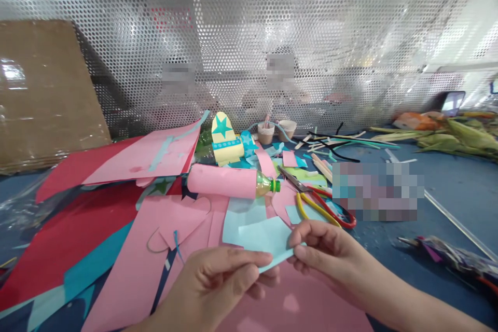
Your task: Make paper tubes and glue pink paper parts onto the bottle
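Note:
Between my two hands is a piece of light blue paper [266, 236], its near edge folded or curled over. My left hand [229, 275] pinches that edge on the left with thumb and fingers. At the right end, my right hand [317, 249] pinches the same edge. Just beyond the paper lies a bottle [223, 181] wrapped in pink paper, on its side, its green cap [276, 185] pointing right. A pair of scissors [315, 194] with red and yellow handles rests right of the bottle, close behind my right hand.
Pink sheets [128, 254] and red paper [70, 233] cover the left side. At the back stand a yellow paper piece with a star [222, 137] and small cups [287, 129]. Loose strips [342, 140], corn husks [455, 137] and an umbrella-like bundle [455, 259] lie right. A perforated metal panel [233, 26] rises behind.

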